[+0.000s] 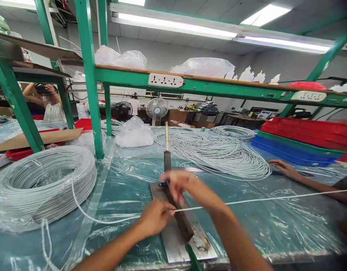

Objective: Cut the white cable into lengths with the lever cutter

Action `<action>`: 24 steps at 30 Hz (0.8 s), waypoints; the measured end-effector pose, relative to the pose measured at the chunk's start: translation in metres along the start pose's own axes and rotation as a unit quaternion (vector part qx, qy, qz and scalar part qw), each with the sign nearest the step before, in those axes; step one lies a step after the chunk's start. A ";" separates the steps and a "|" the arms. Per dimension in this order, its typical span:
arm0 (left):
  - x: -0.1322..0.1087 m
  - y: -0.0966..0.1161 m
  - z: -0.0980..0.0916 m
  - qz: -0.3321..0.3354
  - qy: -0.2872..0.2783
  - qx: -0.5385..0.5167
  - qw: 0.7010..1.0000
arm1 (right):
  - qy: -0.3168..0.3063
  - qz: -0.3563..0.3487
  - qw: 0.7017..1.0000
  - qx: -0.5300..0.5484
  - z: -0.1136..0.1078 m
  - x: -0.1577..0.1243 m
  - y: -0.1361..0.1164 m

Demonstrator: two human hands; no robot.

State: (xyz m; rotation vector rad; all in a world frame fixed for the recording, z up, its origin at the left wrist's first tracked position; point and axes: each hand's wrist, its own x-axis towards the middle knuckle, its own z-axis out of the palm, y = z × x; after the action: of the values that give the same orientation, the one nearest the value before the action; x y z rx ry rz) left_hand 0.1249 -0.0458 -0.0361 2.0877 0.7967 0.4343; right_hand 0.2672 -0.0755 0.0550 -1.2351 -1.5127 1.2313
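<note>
The left hand pinches the white cable just left of the cutter blade, while the blurred right hand, fingers curled above the blade's handle, should press only with the cable taut and square.

Between the left hand and the right hand runs a white cable, pale against the teal-green table under its clear, glossy plastic sheet. Beneath both hands lies a dull grey metal plate with rust-brown specks near its front edge, crossed by a dark brown-black bar; a small blue spring shows just left of the right hand. Left of the left hand sits a white-grey coil. Beyond the hands spreads another white-grey loose coil. Far right of the right hand are stacked trays in red, green and blue. The shelf frame overhead is bright green.
</note>
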 end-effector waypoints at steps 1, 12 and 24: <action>-0.001 -0.001 0.002 0.003 0.006 0.028 1.000 | 0.161 -0.016 0.987 -0.004 -0.024 0.021 -0.011; 0.017 -0.017 0.023 -0.036 0.030 -0.002 0.999 | 0.231 0.069 0.967 0.080 -0.097 0.154 -0.009; 0.047 -0.028 0.047 -0.153 0.140 -0.126 0.970 | 0.197 0.049 0.968 0.150 -0.090 0.073 -0.044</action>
State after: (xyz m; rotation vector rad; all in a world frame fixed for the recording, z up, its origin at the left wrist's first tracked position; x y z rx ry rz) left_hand 0.1746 -0.0293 -0.0858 1.6545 1.1458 0.6328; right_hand 0.3317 0.0110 0.1167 -1.2690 -0.9494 1.1455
